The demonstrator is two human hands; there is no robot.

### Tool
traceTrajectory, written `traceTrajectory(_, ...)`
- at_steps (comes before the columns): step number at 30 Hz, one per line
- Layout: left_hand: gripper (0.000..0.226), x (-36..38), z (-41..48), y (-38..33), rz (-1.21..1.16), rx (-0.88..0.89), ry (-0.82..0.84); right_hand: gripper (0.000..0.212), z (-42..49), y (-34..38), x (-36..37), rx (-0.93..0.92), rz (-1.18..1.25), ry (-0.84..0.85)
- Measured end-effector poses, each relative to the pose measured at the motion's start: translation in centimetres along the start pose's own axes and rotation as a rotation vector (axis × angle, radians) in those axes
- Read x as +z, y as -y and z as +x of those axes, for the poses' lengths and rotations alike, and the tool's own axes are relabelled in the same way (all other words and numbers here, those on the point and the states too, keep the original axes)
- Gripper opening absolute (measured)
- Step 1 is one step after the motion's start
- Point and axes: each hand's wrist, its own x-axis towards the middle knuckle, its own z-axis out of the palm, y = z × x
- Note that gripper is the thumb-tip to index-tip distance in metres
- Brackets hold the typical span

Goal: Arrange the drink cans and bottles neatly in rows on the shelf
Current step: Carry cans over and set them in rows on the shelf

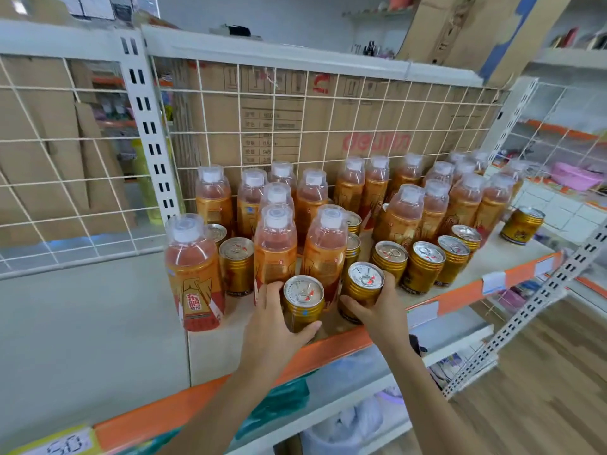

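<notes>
Now left grip [272, 323] clasps the left can [303, 298], right grip [382, 311] the right can [364, 279].

Your left hand [269, 323] and right hand [377, 313] hide the near sides of the left gold can [303, 305] and right gold can [363, 289]. A bottle [325, 247] hides most of two cans [353, 222] behind it, and the print on the cardboard box [295, 126] is too blurred to read.

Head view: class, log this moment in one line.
left hand grips left can | right hand grips right can | shelf front
</notes>
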Motion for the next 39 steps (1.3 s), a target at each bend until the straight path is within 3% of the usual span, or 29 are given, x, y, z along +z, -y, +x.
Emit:
traceTrajectory(10, 0.079, -0.1, -1.2, 0.4, -0.209, -0.058, -0.042, 0.071, -1.9, 1.6, -1.8, -0.01, 0.185, -0.079)
traceTrajectory(16, 0.077, -4.3, -2.4, 0.8, -0.299, 0.016, -0.161, 0.064, -3.8, 3.3, -4.4, -0.098, 0.238, -0.041)
traceTrajectory(26, 0.073, -14.0, -8.7, 5.8, -0.251, -0.017, -0.327, 0.065, -8.1, 3.6, -3.6, -0.085, 0.364, 0.172)
traceTrajectory(39, 0.063, -25.7, -19.1, 12.0, -0.15, -0.255, -0.728, 0.067, -11.4, 12.2, 6.3, -0.223, 0.47, 0.577)
